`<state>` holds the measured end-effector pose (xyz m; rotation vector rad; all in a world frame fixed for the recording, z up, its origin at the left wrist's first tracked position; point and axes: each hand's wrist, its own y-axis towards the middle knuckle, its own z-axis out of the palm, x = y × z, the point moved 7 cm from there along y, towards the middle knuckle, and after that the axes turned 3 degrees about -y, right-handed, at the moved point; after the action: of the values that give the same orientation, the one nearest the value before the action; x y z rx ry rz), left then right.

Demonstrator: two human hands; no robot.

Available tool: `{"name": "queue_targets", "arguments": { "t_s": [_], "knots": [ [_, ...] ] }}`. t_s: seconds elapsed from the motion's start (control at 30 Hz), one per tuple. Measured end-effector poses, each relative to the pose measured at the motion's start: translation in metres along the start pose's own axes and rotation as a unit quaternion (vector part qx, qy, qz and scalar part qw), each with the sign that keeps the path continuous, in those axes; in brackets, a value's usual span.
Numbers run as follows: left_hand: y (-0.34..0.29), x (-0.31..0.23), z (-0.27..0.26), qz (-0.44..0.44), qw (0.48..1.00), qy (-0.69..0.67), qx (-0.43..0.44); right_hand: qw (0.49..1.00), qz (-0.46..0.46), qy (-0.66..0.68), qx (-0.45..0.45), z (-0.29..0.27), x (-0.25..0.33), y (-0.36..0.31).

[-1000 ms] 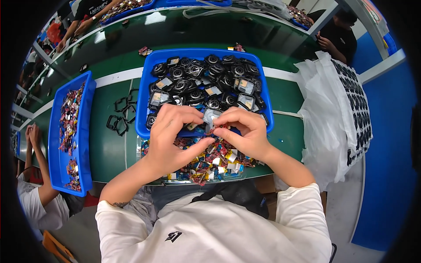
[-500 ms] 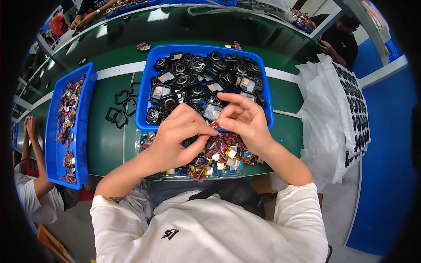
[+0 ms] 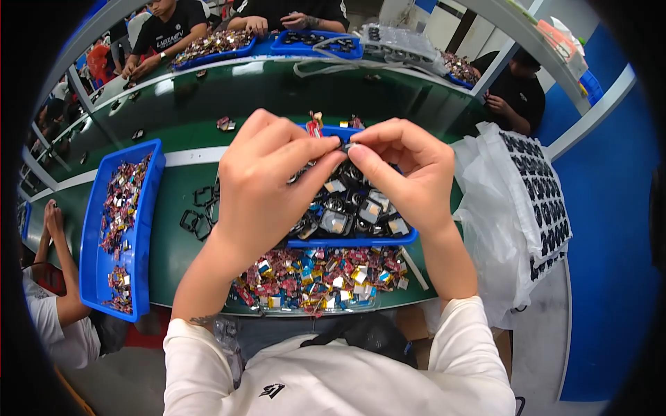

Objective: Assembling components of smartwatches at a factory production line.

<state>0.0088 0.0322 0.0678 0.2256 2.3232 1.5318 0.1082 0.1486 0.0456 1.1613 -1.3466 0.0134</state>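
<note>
My left hand [image 3: 267, 173] and my right hand [image 3: 406, 166] meet above the far half of a blue tray [image 3: 354, 243]. Their thumbs and forefingers pinch a small dark part [image 3: 345, 145], mostly hidden by the fingertips. A red circuit board [image 3: 314, 128] sticks up beyond my left fingers; whether it joins the dark part I cannot tell. Below the hands, the tray holds many black watch housings [image 3: 336, 220], some with pale squares. A clear tray on the near side carries a heap of small red circuit boards [image 3: 319, 274] with white, yellow and blue pieces.
To the left stands a long blue tray [image 3: 156, 208] of similar boards, beside loose black frames [image 3: 198, 216]. A stack of foam trays with black parts [image 3: 541, 187] and plastic wrap is at right. Metal uprights frame the green bench; people work across it.
Both hands have risen from the heap of boards to above the blue tray, now pinching a dark part. My view has tilted up, showing more of the far bench.
</note>
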Motion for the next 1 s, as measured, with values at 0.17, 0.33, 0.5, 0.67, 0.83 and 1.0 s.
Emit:
{"name": "queue_targets", "arguments": {
  "t_s": [0.17,0.33,0.5,0.67,0.83,1.0],
  "knots": [
    [0.0,-0.001,-0.003,-0.013,0.998,0.011,0.067,0.993,0.084,0.084,0.025,0.001,-0.012,-0.002],
    [-0.006,0.009,0.003,-0.051,0.992,-0.088,0.081,0.98,0.138,0.126,0.067,0.007,-0.023,-0.007],
    [-0.007,0.017,0.01,-0.124,0.967,-0.195,0.109,0.964,0.127,0.212,0.099,0.004,-0.028,-0.008],
    [-0.018,0.028,0.027,-0.27,0.866,-0.387,0.167,0.935,0.111,0.311,0.131,0.012,-0.028,-0.009],
    [-0.024,0.031,0.036,-0.325,0.805,-0.461,0.185,0.911,0.167,0.338,0.169,0.022,-0.04,-0.012],
    [-0.022,0.04,0.032,-0.257,0.852,-0.405,0.208,0.967,0.137,0.167,0.137,0.018,-0.038,-0.007]
  ]
}}
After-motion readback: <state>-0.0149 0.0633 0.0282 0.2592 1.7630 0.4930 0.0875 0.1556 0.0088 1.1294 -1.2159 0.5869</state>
